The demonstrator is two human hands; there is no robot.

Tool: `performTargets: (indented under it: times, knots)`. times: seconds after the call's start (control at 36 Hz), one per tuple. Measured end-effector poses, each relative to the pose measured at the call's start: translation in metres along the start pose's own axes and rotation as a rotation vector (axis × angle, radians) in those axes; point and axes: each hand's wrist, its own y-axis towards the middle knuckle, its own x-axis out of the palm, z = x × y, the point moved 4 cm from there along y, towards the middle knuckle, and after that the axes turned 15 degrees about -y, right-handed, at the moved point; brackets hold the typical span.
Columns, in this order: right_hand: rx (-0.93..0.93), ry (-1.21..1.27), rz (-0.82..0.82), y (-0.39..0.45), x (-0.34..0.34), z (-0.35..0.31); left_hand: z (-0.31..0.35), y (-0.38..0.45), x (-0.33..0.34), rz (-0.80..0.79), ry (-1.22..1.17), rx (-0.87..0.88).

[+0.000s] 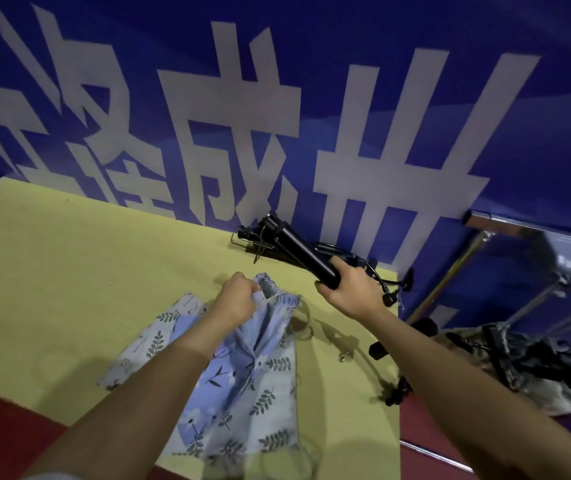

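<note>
While L hand (236, 299) pinches the mouth of the floral bag (259, 386), R hand (353, 289) grips a black tripod (294, 247) just up-right of it.
Bag lies on yellow mat (69, 271), partly hidden by L forearm; black cables (390, 298) right of bag, blue banner (311, 98) behind, metal rack (505, 223) farther right.

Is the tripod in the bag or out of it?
Out. The right hand grips the tripod apart from the bag, whose mouth the left hand pinches.
</note>
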Motion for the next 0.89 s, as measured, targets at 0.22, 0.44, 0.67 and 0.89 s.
performTargets:
  times: [0.22, 0.44, 0.67, 0.89]
  knots:
    - [-0.015, -0.017, -0.085, -0.030, 0.024, 0.005, -0.019, -0.015, 0.009, -0.088, -0.082, -0.015]
    - [-0.106, -0.080, -0.156, -0.039, 0.027, 0.001, -0.022, -0.027, 0.009, -0.042, -0.349, -0.056]
    - [-0.165, -0.151, -0.183, -0.033, 0.020, -0.011, -0.025, -0.030, -0.006, 0.071, -0.440, -0.070]
    - [-0.200, -0.053, -0.109, -0.031, 0.009, -0.016, -0.024, -0.036, -0.027, 0.064, -0.532, -0.013]
